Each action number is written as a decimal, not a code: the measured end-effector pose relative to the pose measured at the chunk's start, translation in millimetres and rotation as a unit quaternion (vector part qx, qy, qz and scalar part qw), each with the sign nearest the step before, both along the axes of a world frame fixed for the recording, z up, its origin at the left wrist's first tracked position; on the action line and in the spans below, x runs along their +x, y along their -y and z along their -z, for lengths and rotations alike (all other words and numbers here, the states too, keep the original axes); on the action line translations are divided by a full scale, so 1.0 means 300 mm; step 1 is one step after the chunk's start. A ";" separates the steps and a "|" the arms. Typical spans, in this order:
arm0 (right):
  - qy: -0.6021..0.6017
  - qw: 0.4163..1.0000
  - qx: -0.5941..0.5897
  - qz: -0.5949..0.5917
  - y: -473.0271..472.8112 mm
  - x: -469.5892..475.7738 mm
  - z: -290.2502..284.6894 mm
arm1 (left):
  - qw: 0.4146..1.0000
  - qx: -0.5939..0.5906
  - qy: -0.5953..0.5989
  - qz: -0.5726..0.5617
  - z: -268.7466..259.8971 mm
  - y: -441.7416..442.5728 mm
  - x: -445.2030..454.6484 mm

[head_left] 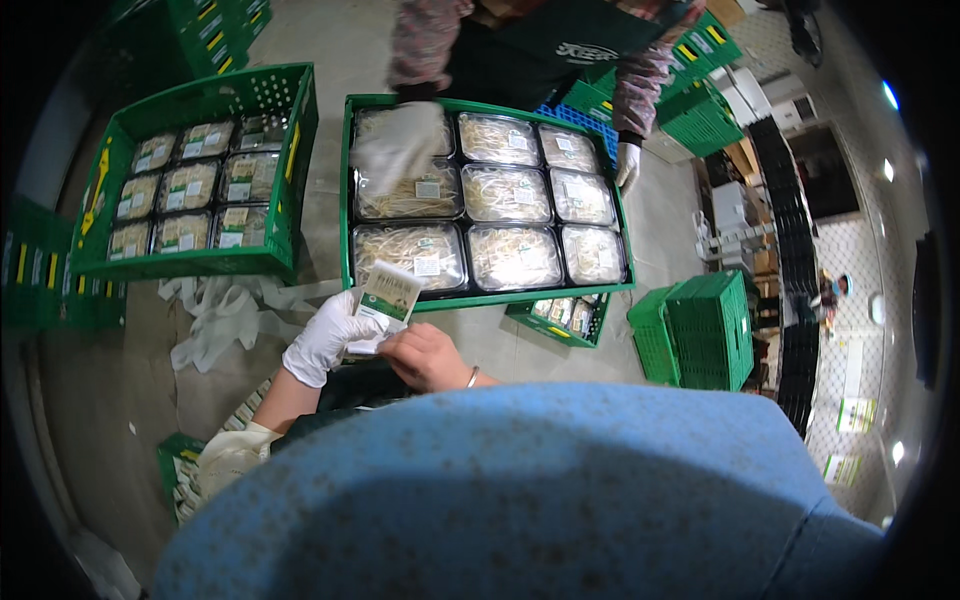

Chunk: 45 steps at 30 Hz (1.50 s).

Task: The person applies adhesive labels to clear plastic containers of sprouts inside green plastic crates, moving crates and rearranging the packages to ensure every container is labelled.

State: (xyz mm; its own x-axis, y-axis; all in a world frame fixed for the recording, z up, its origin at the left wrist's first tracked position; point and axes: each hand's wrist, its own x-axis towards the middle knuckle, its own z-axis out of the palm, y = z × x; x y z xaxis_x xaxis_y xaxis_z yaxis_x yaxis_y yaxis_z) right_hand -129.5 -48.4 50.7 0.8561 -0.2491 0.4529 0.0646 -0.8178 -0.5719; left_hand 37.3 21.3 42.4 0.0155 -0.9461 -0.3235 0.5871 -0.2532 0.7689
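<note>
My left hand (324, 339), in a white glove, grips a printed green-and-cream label (391, 294) and the white paper below it. My bare right hand (429, 358), with a bangle at the wrist, pinches the lower edge of that paper. Both hands are just in front of the near left corner of a green plastic crate (450, 301). The crate holds rows of black trays of bean sprouts (409, 251) under clear film, each with a small white sticker. The label's top edge overlaps the nearest left tray in view.
A co-worker's blurred gloved hand (405, 146) is over the far left trays; their other gloved hand (628, 166) hangs at the right. Another green crate (187, 262) at left holds labelled packs. Stacked green crates (709, 330) stand right. White strips (225, 315) litter the floor.
</note>
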 end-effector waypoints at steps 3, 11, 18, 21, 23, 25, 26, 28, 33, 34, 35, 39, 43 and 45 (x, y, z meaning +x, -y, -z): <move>0.032 0.994 0.033 -0.099 0.039 -0.070 -0.047 | 0.983 0.013 0.060 -0.175 0.107 0.007 -0.010; -0.052 0.958 0.257 0.117 0.366 0.090 -0.159 | 0.936 0.014 0.077 -0.343 -0.042 -0.242 0.228; -0.173 0.961 -0.154 0.154 0.357 0.219 0.237 | 0.970 0.060 0.063 -0.226 0.064 -0.249 0.118; -0.215 0.941 -0.219 0.139 0.341 0.217 0.169 | 0.971 0.069 0.092 -0.210 0.102 -0.232 0.103; -0.190 0.958 -0.199 0.079 0.336 0.205 0.186 | 0.976 0.083 0.087 -0.182 0.109 -0.210 0.109; -0.275 0.943 -0.186 0.020 0.343 0.196 0.253 | 0.982 0.081 0.008 -0.169 0.022 -0.138 0.099; -0.294 0.939 -0.179 0.015 0.349 0.202 0.254 | 0.984 0.064 0.047 -0.160 0.067 -0.125 0.102; -0.360 0.923 -0.139 -0.012 0.370 0.226 0.206 | 0.989 0.021 0.047 -0.141 0.042 -0.078 0.093; -0.142 0.977 0.154 -0.036 0.318 0.232 -0.047 | 0.983 -0.083 0.042 -0.160 -0.036 0.016 0.057; -0.133 0.984 0.117 -0.030 0.296 0.231 -0.057 | 0.984 -0.054 0.036 -0.165 -0.052 0.021 0.046; -0.125 0.989 0.079 -0.026 0.274 0.233 -0.061 | 0.982 -0.019 0.077 -0.171 -0.029 0.014 0.038; -0.032 0.994 0.091 -0.060 0.309 0.240 -0.042 | 0.952 0.065 0.221 -0.200 0.022 -0.024 0.014; -0.106 0.983 0.136 0.059 0.632 0.402 -0.070 | 0.975 0.096 0.077 -0.184 -0.034 -0.086 -0.027; -0.125 0.991 0.017 0.035 0.709 0.461 0.009 | 0.970 0.115 0.035 -0.211 -0.038 -0.118 -0.042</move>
State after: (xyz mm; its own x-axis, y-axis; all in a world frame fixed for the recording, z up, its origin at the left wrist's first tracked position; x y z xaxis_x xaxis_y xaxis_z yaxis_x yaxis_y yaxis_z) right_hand 8.9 -261.0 47.9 0.9203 -0.3240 0.2195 -0.1389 -0.7949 -0.5906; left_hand 24.6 56.6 53.8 0.4153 -0.7541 -0.5088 0.6248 -0.1701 0.7621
